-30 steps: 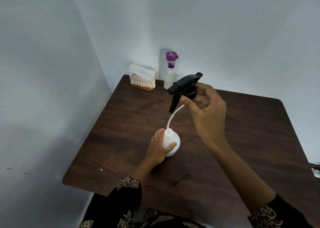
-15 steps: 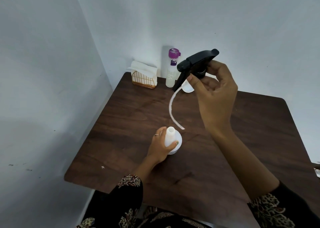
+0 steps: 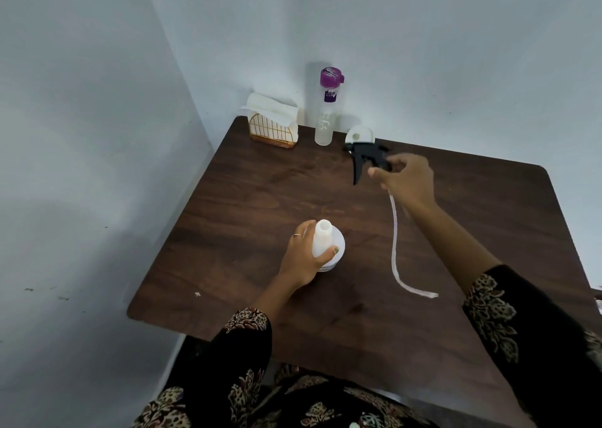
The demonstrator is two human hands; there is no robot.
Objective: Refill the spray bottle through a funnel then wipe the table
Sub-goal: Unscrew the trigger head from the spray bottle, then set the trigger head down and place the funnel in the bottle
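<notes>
Near the middle of the dark wood-grain square table [image 3: 247, 196]: small white plastic spray bottle [image 3: 326, 246], upright, neck open, trigger off. Gripped low on the neck and shoulder by the left hand [image 3: 301, 260], thumb on the near side, fingers curled round the far side. Probably light and nearly empty, so easy to tip; smooth plastic, likely slippery when wet. Best held around the body or shoulder, as here, while pouring.

Further right and far: black plastic trigger sprayer head [image 3: 365, 157], pinched at its collar by the right hand [image 3: 405, 180], fingers curled round it. Trailing from it toward the near side, a thin white flexible dip tube [image 3: 395, 242], its free end seemingly lying on the table surface. Soft and springy by the look of it, likely to flick drips; better carried by the rigid head than by the tube.

Just beyond the head, at the far edge: a small white plastic funnel [image 3: 359, 133], partly hidden. Light, presumably prone to wobble in the narrow neck.

Count: one spray bottle, one trigger head with one tube, one funnel, one tall clear bottle with a purple cap [image 3: 327, 108], probably the refill source, one gold wire napkin holder with white paper napkins [image 3: 272, 124] in the far left corner.
</notes>
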